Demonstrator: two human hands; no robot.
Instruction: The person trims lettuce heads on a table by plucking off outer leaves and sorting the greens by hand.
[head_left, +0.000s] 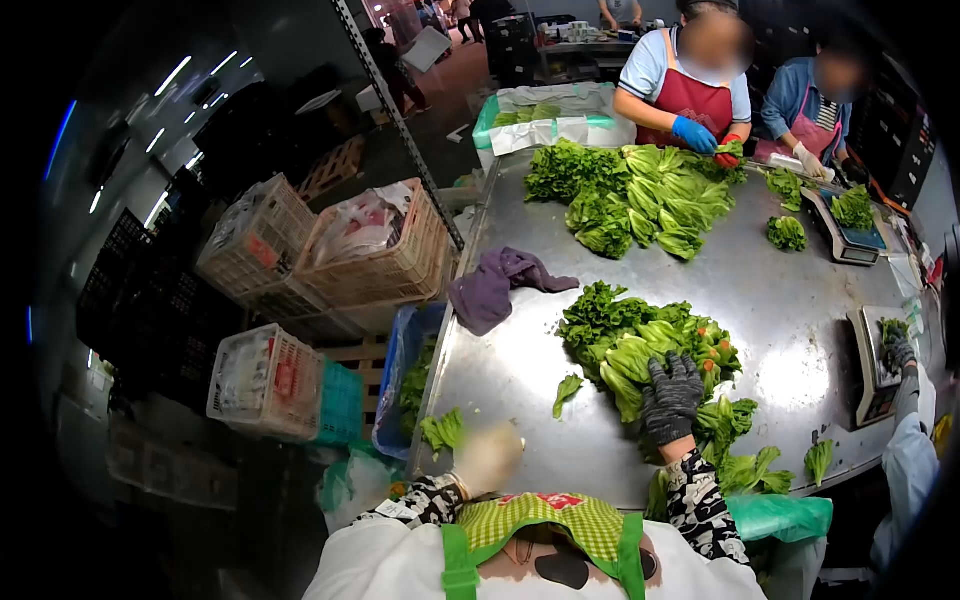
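Note:
A pile of green leaf lettuce lies on the metal table in front of me, with some orange-brown bits among its right-hand leaves. On its near side rests my right hand, in a dark grey glove, fingers stretched out over the leaves. My left hand, in a whitish glove, is at the table's left edge. Motion blur hides its fingers. A loose lettuce leaf is just beyond it, and I cannot tell if they touch. Another small leaf lies between the hand and the pile.
A purple cloth lies at the table's left side. Two people work across from me by a larger lettuce heap. Scales stand on the right, where another person's gloved hand reaches in. Crates and a blue bin stand left.

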